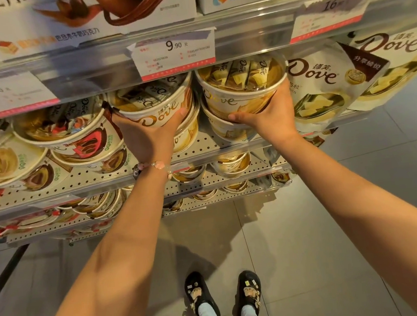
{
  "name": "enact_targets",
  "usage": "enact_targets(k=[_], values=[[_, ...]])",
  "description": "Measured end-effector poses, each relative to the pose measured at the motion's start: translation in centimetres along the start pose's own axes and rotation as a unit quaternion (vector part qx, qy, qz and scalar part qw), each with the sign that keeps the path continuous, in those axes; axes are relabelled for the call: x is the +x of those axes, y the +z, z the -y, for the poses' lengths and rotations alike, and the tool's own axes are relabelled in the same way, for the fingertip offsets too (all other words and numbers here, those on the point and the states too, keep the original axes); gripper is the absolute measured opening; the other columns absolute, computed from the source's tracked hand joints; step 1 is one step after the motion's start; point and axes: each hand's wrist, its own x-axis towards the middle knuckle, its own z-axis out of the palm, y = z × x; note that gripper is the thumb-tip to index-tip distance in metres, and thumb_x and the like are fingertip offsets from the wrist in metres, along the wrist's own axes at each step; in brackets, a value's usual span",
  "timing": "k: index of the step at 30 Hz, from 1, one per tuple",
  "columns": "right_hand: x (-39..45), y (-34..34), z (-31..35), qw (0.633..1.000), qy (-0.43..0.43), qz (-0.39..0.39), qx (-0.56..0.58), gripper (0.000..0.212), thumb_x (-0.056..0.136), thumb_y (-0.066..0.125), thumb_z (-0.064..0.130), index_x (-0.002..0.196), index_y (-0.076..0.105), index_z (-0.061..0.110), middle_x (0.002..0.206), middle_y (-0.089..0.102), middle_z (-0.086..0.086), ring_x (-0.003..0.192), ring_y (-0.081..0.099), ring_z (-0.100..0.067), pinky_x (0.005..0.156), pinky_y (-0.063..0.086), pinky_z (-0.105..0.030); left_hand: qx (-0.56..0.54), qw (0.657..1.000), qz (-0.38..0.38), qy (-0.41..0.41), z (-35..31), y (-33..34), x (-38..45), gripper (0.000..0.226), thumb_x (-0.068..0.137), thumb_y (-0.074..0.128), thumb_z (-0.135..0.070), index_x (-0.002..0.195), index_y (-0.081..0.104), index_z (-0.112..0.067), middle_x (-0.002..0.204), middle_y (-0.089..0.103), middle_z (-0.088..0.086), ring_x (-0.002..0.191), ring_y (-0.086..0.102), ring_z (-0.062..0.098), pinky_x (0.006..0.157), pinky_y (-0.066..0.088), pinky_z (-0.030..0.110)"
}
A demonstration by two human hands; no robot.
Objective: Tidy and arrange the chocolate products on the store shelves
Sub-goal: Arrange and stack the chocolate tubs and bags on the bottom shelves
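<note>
Fingers [181,112] of my left hand [146,135] curl round one cream Dove tub [154,107] while my right hand [272,116] grips its neighbour tub [241,88] (both stacked on lower tubs), near the perforated shelf [117,171] front edge.

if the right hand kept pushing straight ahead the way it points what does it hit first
The right hand already grips the upper Dove tub of its stack, so the tub would go deeper into the shelf. What lies behind the tub is hidden.
</note>
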Motion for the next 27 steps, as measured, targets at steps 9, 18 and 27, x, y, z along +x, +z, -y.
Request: enact_targets(k=[9,18,27], values=[[0.1,-0.5,-0.1,0.999,-0.017,0.018,-0.030,0.111,0.043,0.093,0.038,0.134,0.036,0.008,0.131,0.049,-0.003,0.124,0.044,-0.013,0.108,0.035,-0.026,-0.024,0.995,0.030,0.090,1.1,-2.2,0.2,0.117,0.057,0.082,-0.053,0.143,0.018,-0.006,0.146,0.033,0.005,0.131,0.034,0.012,0.106,0.019,0.013],[-3.3,-2.2,-1.4,0.995,0.028,-0.094,0.020,0.041,0.082,0.059,0.008,0.122,0.048,0.008,0.105,0.054,-0.006,0.090,0.052,-0.009,0.079,0.046,-0.012,-0.241,0.969,-0.056,-0.011,3.1,-1.8,-3.1,0.060,0.076,0.068,-0.015,0.124,0.033,-0.010,0.118,0.045,0.010,0.099,0.049,0.019,0.088,0.050,0.034],[-2.2,-1.5,-1.1,0.975,0.183,0.068,0.106,0.039,0.097,0.041,0.011,0.136,0.037,0.013,0.072,0.061,-0.012,0.053,0.059,-0.017,0.052,0.053,-0.028,-0.323,0.910,0.088,-0.246,5.1,0.1,0.2,0.056,0.089,0.051,-0.020,0.139,0.033,-0.003,0.089,0.064,0.014,0.057,0.069,0.013,0.047,0.050,0.017]])
